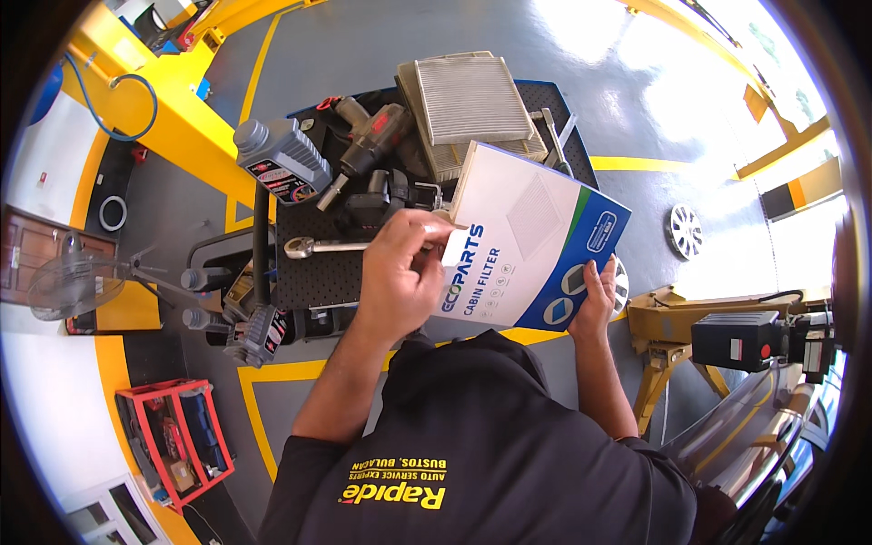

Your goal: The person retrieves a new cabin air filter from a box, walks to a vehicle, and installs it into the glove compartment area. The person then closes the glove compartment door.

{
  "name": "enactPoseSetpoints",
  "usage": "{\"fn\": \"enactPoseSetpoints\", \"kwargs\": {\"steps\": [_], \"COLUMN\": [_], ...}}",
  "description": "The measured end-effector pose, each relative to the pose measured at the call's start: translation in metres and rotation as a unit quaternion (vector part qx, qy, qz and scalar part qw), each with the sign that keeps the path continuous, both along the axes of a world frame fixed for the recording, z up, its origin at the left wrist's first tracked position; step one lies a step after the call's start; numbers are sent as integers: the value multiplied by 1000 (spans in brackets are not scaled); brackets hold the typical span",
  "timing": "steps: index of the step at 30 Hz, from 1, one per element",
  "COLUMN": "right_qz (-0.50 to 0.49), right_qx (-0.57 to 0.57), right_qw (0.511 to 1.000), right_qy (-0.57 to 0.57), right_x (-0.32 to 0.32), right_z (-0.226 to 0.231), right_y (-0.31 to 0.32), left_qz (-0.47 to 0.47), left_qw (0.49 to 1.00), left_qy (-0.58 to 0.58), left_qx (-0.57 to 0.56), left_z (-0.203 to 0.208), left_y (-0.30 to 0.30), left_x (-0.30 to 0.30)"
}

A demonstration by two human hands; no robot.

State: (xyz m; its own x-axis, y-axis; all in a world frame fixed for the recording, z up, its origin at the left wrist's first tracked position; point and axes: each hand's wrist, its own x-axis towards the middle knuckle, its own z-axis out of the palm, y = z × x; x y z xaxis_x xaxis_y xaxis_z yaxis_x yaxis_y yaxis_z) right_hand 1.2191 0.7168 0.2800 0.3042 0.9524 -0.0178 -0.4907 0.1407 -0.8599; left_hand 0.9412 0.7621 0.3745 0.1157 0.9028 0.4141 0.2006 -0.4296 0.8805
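Note:
A flat white, blue and green filter box (522, 238) is tilted in front of me, above the near side of a black tool cart (313, 283). My left hand (404, 268) is closed at the box's left end, pinching a small white flap there. Along the right edge, my right hand (595, 300) grips the box, thumb on the printed face and the other fingers hidden behind it. Just beyond the box, two pleated filters (474, 98) lie stacked on the cart. Beside my left hand lies a ratchet wrench (322, 246).
On the cart are an impact wrench (374, 141), a grey oil bottle (286, 162) and another ratchet (556, 141). More bottles (256, 336) sit lower left. A yellow lift post (168, 109), a fan (77, 277) and a red rack (177, 445) stand left; a wheel cover (685, 231) lies right.

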Motion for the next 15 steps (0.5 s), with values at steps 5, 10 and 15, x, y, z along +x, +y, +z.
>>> {"fn": "enactPoseSetpoints", "kwargs": {"steps": [5, 10, 15], "right_qz": [-72, -139, -169], "right_qx": [38, 92, 112], "right_qw": [995, 974, 961], "right_qy": [-55, -152, -188], "right_x": [-12, -21, -13], "right_z": [7, 18, 33], "right_y": [11, 24, 41], "left_qz": [-70, -136, -219], "left_qw": [991, 986, 963], "left_qy": [-2, -9, -132], "left_qx": [-110, -100, -78], "left_z": [-6, -30, -28], "left_y": [54, 110, 141], "left_x": [-24, -32, -23]}}
